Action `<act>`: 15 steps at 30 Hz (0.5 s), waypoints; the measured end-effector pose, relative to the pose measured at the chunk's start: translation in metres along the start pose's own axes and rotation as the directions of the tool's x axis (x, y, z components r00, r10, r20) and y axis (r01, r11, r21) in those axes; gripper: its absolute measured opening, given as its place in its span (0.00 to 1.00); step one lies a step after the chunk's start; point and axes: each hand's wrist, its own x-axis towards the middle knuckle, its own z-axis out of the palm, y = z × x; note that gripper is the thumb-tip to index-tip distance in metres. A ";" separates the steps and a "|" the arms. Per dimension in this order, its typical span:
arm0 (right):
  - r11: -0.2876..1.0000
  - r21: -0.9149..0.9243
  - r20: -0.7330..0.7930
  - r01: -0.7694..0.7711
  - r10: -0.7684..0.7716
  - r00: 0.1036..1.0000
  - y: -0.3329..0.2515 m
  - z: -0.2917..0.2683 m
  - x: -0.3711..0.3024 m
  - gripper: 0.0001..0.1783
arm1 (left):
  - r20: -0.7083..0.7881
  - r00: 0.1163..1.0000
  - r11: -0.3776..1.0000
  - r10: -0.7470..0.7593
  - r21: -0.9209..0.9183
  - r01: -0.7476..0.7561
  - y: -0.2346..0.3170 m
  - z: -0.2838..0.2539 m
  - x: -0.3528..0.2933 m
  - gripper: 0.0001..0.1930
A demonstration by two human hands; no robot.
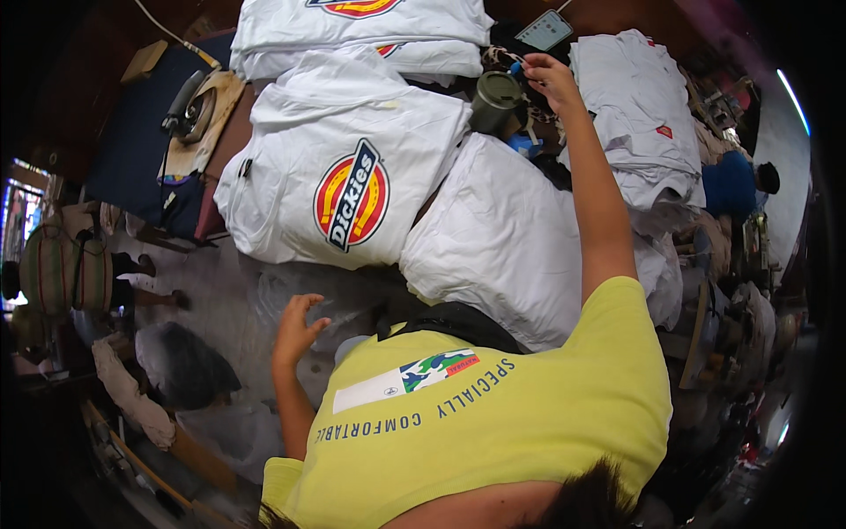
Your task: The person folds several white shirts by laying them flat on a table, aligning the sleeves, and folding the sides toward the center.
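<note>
My right hand (552, 81) reaches far over the table, fingertips drawn together in a pinch. Whatever they hold, if anything, is too small to make out. Beside them are a small blue item (515, 69) and a dark green lidded tumbler (496, 99). My left hand (300, 328) hangs near my body, below the table's near edge, fingers apart and holding nothing. In front of me lies a white T-shirt (282, 163) with a red, yellow and blue printed emblem, touching another white garment (502, 234) on its right.
A stack of printed white shirts (352, 57) sits at the back, and another white stack (630, 115) at the right. A phone (545, 31) lies behind the tumbler. An iron (189, 110) rests on a scorched pad at the left. Other people (736, 185) are further off.
</note>
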 end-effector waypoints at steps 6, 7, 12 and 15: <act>0.992 0.091 -0.225 -0.082 0.101 0.969 0.025 -0.063 0.007 0.14 | 0.066 0.991 0.988 0.116 -0.112 -0.108 0.040 0.020 0.053 0.16; 0.988 0.106 -0.236 -0.114 0.137 0.962 0.035 -0.070 0.011 0.14 | 0.034 0.981 0.980 0.192 -0.067 -0.189 0.048 0.024 0.067 0.15; 0.996 -0.088 -0.416 0.014 -0.049 0.908 0.073 -0.072 0.042 0.16 | -0.185 0.866 0.885 0.464 0.146 -0.442 0.091 0.042 0.149 0.14; 0.897 -0.432 -0.551 0.089 -0.341 0.762 0.078 -0.073 0.077 0.18 | -0.246 0.799 0.827 0.549 0.301 -0.475 0.102 0.051 0.201 0.15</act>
